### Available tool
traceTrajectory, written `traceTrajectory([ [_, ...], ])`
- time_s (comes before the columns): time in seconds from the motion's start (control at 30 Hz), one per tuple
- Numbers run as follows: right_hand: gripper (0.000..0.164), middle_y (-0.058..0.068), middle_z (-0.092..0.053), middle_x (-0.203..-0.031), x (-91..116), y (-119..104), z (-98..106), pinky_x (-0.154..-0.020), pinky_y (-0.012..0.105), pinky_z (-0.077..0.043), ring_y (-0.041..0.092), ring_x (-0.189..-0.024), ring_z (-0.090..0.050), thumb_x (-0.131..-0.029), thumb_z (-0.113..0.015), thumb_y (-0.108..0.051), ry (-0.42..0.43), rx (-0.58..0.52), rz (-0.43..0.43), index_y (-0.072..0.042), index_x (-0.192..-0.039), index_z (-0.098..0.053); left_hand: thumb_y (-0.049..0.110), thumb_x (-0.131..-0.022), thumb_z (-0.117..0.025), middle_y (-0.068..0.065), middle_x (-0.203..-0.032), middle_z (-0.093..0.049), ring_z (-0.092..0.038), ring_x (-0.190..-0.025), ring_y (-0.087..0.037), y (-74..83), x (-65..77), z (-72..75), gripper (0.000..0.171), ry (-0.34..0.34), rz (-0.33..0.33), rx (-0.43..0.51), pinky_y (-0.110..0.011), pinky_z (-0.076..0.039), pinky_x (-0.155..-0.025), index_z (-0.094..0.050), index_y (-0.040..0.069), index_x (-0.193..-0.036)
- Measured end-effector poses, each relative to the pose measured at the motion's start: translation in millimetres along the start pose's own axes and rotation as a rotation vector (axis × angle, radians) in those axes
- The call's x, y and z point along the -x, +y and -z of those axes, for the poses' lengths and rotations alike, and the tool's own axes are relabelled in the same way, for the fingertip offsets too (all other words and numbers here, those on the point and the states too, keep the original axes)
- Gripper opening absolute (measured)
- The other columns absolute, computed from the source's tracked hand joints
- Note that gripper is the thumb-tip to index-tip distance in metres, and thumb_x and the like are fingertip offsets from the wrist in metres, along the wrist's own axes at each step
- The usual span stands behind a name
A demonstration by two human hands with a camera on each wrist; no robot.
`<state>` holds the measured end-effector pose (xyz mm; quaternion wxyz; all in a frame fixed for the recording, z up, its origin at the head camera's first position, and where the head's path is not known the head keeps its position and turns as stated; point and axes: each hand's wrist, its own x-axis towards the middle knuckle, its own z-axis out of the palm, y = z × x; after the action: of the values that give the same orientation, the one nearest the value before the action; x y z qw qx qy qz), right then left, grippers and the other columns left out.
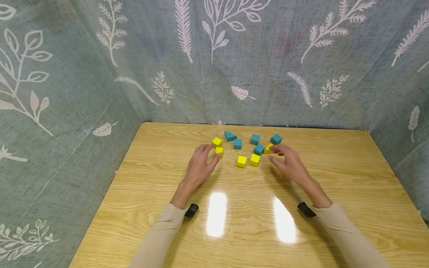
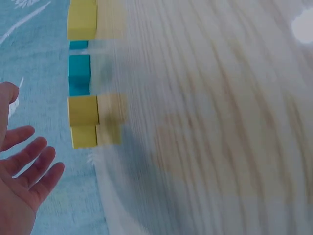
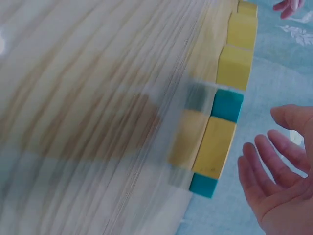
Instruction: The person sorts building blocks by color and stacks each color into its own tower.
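My left hand (image 1: 200, 163) hovers with parted fingers beside two yellow cubes, the rear one (image 1: 217, 142) and the front one (image 1: 219, 150). The left wrist view shows a gap between this hand (image 2: 24, 178) and the blocks. On the other side, my right hand (image 1: 289, 163) is held over the table near a yellow triangular block (image 1: 268, 149), which its fingers partly cover in the head view. In the right wrist view that hand (image 3: 281, 176) stands apart from the yellow triangular block (image 3: 213, 147), its fingers loosely bent and holding nothing.
Between the hands lie two more yellow cubes (image 1: 241, 161), a blue triangular block (image 1: 229, 136) and several blue cubes (image 1: 255, 139). The wooden table (image 1: 248, 186) ends at a patterned curtain (image 1: 201, 93) behind the blocks.
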<state>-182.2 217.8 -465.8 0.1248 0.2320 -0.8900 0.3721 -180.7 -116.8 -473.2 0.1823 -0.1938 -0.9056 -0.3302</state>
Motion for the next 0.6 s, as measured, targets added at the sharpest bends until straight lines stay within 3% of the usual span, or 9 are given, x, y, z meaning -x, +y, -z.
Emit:
traceTrajectory([
  [0.33, 0.031, 0.024, -0.067, -0.120, -8.8, -11.7, -16.4, -0.095, 0.058, -0.051, 0.043, -0.112, -0.062, -0.096, -0.073, -0.006, -0.097, -0.022, -0.025, 0.007, -0.123, -0.066, 0.026, -0.103, -0.066, -0.019, -0.125, -0.063, -0.057, -0.115, -0.033, 11.2, -4.0, -16.0, 0.041, -0.055, 0.013, 0.096, -0.047, -0.054, -0.095, -0.063, -0.003, -0.133],
  [0.6, 0.032, 0.021, -0.068, -0.119, -16.8, -17.9, -31.1, -0.097, 0.057, -0.050, 0.040, -0.113, -0.062, -0.094, -0.076, -0.006, -0.136, -0.040, 0.034, 0.007, -0.123, -0.067, 0.021, -0.101, -0.069, -0.019, -0.125, -0.063, -0.058, -0.113, -0.034, 15.9, -7.1, -30.1, 0.038, -0.129, 0.030, 0.185, -0.046, -0.053, -0.094, -0.065, -0.005, -0.130],
])
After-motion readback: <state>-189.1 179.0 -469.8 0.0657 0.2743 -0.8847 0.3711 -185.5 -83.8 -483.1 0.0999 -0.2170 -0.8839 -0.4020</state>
